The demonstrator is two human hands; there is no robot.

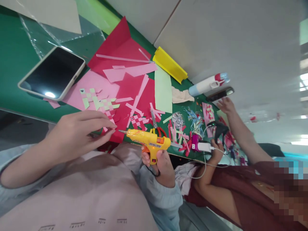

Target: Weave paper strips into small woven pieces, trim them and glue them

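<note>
My right hand (160, 163) grips a yellow glue gun (148, 139) by its handle, its nozzle pointing left. Just left of the nozzle, my left hand (84, 133) pinches the end of a pink woven paper piece (110, 117). That piece lies by green-and-white woven paper fish (92, 98) with small eyes. To the right of them, a small pink-and-white woven fish (139, 121) rests on red paper (120, 86). Scissors (156, 123) with red handles lie behind the glue gun, partly hidden by it.
A phone (53, 73) lies at the left on the green table (12, 70). Farther back are a yellow tray (169, 65) and a white bottle (204, 86). Paper scraps (179, 134) spread toward a magenta box (195, 142). At the right, another person (216, 192) reaches over the table.
</note>
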